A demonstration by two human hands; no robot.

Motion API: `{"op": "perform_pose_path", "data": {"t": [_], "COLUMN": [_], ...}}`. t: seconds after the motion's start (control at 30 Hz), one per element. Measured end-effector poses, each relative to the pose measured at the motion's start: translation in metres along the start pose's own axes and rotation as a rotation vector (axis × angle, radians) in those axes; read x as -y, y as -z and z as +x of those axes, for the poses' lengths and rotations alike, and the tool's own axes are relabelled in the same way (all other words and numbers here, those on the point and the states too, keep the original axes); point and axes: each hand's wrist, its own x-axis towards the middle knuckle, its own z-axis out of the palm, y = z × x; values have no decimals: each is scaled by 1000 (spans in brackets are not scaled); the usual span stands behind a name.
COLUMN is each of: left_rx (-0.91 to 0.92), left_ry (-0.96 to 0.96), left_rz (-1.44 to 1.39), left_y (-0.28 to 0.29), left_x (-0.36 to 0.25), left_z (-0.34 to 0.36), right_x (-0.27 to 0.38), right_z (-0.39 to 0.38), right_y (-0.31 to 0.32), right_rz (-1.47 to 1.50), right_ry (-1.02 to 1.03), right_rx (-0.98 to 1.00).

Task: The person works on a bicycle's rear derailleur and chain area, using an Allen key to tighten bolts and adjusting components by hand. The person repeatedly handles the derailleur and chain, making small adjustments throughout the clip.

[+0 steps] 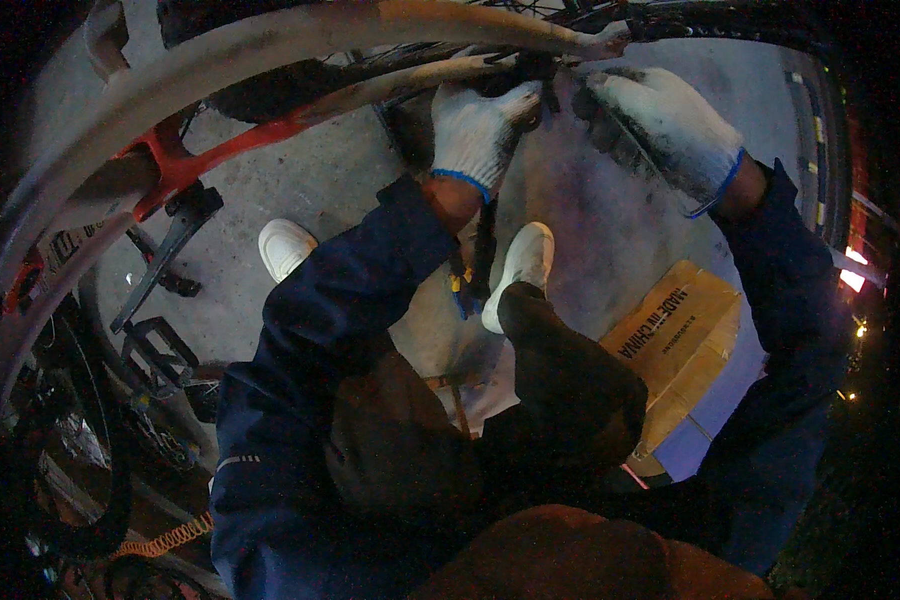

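Note:
A bicycle frame (260,135) in red and beige crosses the upper left, with a spoked black wheel (530,12) behind it at the top. My left hand (482,130), in a white knit glove with a blue cuff, has its fingers curled on a dark fitting (526,70) at the end of the lower tube; its fingertips are partly hidden. Just right of that fitting, my right hand (650,125), in a similar glove with dark-stained fingers, grips a thin metal rod-like tool (652,166) that runs down along the palm toward the wrist.
My white-shod feet stand on a concrete floor (365,190). Yellow-and-blue handles (460,290) lie between them. A flattened cardboard piece (682,330) is at lower right. A pedal (160,350), a black tire (110,460) and an orange coiled hose (165,540) are at lower left.

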Motion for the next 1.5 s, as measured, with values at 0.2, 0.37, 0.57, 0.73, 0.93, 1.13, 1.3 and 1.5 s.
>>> {"op": "perform_pose_path", "data": {"t": [0.2, 0.37, 0.57, 0.73, 0.93, 1.13, 1.3, 1.5], "left_rx": [94, 27, -21, 26, 11, 48, 66, 101], "left_ry": [38, 25, 35, -5, 35, 88, 46, 73], "left_rz": [52, -16, 11, 55, -67, -134, -33, -55], "left_y": [6, 5, 2, 2, -5, 0, 11, 11], "left_x": [-3, -3, -3, 1, 4, 0, 3, -2], "left_z": [1, 2, 2, 0, -1, -2, 1, 1], "right_x": [-17, -24, -33, -47, -74, -91, -110, -123], "right_z": [9, 15, -11, -22, -14, 5, 38, 50], "right_y": [-3, -15, 1, 8, -13, -69, -97, -106], "right_rz": [156, 192, 190, 252, 163, 686, 555, 829], "right_ry": [-79, -67, 79, 139, 476, 851, 1061, 955], "right_rx": [-28, -61, 67, 183, 116, -307, -623, -714]}}
